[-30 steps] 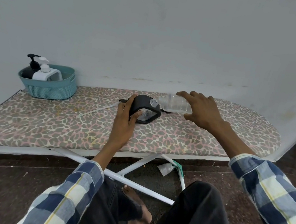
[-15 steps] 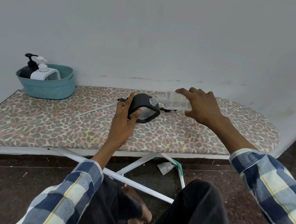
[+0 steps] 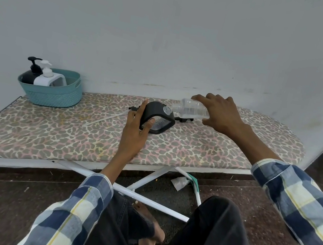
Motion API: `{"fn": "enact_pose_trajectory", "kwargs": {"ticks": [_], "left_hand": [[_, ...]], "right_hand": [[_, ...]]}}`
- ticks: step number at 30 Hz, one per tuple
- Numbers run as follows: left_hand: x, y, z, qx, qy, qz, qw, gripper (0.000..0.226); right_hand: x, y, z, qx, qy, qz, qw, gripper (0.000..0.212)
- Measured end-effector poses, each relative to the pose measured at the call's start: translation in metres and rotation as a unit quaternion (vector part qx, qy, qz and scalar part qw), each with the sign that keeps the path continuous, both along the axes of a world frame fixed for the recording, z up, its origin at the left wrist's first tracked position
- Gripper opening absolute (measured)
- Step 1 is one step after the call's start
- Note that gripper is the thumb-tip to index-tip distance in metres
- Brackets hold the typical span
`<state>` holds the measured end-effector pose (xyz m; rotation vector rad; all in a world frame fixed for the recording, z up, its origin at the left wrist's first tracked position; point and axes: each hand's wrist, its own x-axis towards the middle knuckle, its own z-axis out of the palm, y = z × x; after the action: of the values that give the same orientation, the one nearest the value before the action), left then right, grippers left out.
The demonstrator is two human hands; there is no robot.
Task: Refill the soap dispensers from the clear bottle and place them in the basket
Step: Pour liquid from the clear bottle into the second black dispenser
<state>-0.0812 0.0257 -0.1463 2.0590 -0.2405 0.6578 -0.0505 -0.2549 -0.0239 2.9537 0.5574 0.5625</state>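
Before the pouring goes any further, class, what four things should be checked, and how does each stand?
1. Left hand grips the black dispenser steady on the ironing board: ok.
2. Right hand holds the clear bottle, tipped with its mouth at the dispenser's opening: ok.
3. Liquid actually flowing: cannot tell.
4. Pump head with its tube off, lying on the board: ok.
5. Room in the basket beside the two dispensers already there: ok.

A plain room in a home, by the look of it: a low ironing board (image 3: pixel 132 139) with a leopard-print cover serves as the worktop against a bare pale wall (image 3: pixel 171 28), a speckled dark stone floor (image 3: pixel 286 237) beneath, and a teal basket (image 3: pixel 55 95) at ten o'clock.
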Motion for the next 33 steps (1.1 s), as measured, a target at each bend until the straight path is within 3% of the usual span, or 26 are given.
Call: {"fn": "enact_pose_trajectory", "kwargs": {"ticks": [33], "left_hand": [[0.0,0.001,-0.001,0.003,0.014,0.001,1.0,0.06]], "right_hand": [[0.0,0.005,0.014,-0.031,-0.008,0.004,0.999,0.078]]}}
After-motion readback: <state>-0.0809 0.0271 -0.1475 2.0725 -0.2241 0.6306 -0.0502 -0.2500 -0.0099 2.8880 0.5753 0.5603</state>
